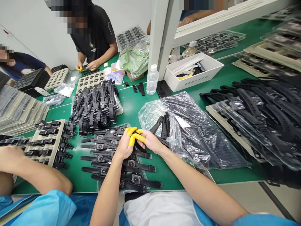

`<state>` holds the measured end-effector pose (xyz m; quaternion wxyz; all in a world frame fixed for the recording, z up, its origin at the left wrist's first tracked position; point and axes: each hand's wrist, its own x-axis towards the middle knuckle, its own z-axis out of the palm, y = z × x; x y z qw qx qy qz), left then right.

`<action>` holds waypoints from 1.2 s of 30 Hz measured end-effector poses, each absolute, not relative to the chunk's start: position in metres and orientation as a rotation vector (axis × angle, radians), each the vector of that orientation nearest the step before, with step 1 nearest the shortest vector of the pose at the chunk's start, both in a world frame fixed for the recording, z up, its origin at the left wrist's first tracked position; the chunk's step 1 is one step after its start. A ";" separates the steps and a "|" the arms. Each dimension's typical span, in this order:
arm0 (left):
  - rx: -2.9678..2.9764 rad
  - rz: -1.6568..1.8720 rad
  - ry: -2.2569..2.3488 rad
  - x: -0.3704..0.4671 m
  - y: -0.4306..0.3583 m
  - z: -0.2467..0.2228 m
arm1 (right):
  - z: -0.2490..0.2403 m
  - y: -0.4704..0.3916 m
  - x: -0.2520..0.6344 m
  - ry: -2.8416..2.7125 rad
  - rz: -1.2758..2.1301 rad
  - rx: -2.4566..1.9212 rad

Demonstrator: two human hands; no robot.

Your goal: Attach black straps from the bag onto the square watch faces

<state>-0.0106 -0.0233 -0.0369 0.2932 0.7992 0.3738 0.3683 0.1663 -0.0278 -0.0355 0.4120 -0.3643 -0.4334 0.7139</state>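
My left hand [125,145] and my right hand [152,142] meet above the table, yellow finger cots on several fingertips. Both are closed around a small black piece [135,133] that looks like part of a watch strap; the fingers hide most of it. Beneath them, black smartwatches [136,179] with straps lie in rows on a clear tray, many with their sensor backs up. Just beyond my right hand, loose black straps [166,125] rest on a clear plastic bag [188,135] filled with dark items.
Stacked trays of watches [96,103] stand ahead left, and more [254,125] at the right. A water bottle [152,80] and a white box [194,72] are behind the bag. A co-worker's arm [35,172] reaches in at left; another person [94,40] works across the table.
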 end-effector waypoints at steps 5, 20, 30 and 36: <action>1.978 1.171 1.110 -0.009 -0.025 -0.039 | -0.035 -0.030 0.167 -1.121 1.856 -0.923; 1.974 1.254 1.220 -0.010 -0.027 -0.049 | -0.050 -0.030 0.162 -1.229 1.474 -1.104; 2.474 1.280 1.141 -0.006 -0.031 -0.021 | -0.090 -0.026 0.161 -1.497 0.643 -1.207; 2.930 0.760 1.260 0.000 -0.043 0.020 | -0.103 -0.022 0.162 -1.550 0.496 -1.144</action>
